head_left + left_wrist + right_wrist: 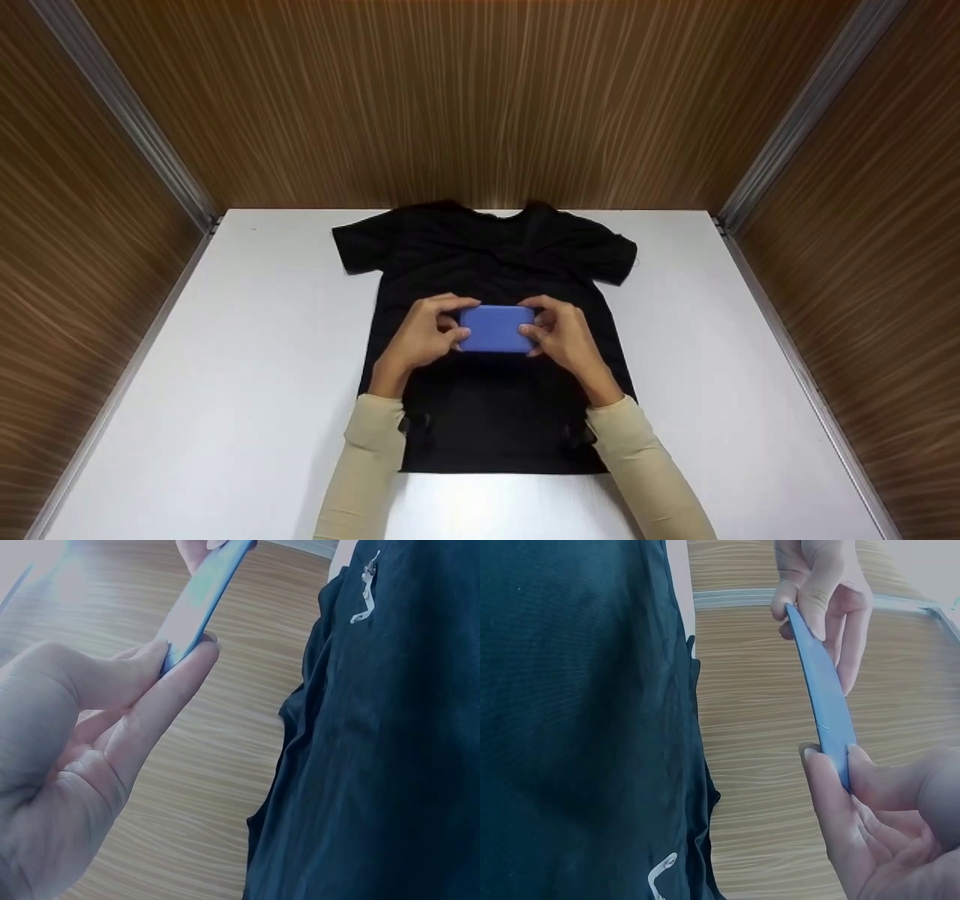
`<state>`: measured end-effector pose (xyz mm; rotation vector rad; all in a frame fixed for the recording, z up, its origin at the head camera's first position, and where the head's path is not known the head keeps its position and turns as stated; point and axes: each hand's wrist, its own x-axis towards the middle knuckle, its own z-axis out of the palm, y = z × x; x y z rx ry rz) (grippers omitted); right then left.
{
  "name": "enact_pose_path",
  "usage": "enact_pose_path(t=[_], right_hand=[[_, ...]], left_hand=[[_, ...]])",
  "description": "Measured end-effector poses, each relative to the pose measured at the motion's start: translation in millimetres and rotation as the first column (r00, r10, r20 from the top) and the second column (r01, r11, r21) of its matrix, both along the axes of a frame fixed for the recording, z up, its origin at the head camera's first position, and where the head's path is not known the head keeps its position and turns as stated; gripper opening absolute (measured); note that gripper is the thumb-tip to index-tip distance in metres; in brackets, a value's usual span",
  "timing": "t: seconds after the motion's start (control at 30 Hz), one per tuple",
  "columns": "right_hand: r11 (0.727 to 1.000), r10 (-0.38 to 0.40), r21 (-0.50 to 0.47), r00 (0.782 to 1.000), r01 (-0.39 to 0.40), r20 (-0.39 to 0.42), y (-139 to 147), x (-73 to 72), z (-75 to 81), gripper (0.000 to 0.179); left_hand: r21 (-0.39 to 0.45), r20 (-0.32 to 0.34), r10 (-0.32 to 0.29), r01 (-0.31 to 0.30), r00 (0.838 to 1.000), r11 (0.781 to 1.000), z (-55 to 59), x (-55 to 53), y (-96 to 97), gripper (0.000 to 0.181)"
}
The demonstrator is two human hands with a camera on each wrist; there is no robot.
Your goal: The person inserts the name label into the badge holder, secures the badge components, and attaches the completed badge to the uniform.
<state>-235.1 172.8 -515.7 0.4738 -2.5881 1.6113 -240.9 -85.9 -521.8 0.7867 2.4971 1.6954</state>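
A thin blue rectangular piece with rounded corners is held up between both hands, above a black T-shirt. My left hand pinches its left end between thumb and fingers. At the opposite end my right hand pinches it the same way. Seen nearly edge-on in the right wrist view, the blue piece looks slim and slightly curved. What exact kind of object it is, I cannot tell. The T-shirt lies spread out, neck toward the back wall, both short sleeves out to the sides, with creases across its upper part.
Beneath the shirt is a white table. Wood-grain panels enclose it at the back, left and right, with metal strips along the corners. A small white mark shows on the dark cloth in the left wrist view.
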Motion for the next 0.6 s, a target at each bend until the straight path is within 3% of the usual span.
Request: enact_pose_path(t=[0.23, 0.4, 0.6], right_hand=[[0.999, -0.035, 0.009, 0.999, 0.034, 0.028, 1, 1.5, 3.6, 0.030], [1.000, -0.006, 0.018, 0.999, 0.005, 0.047, 2, 1.2, 4.5, 0.030], [0.999, 0.038, -0.018, 0.997, -0.037, 0.061, 4, -0.3, 4.3, 0.031]], left_hand=[[-0.026, -0.018, 0.013, -0.014, 1.000, 1.000, 0.9, 1.0, 1.9, 0.045], [-0.057, -0.014, 0.022, -0.023, 1.000, 0.998, 2.2, 2.1, 3.7, 0.043], [-0.141, -0.064, 0.050, -0.058, 0.997, 0.988, 6.7, 3.2, 11.3, 0.046]])
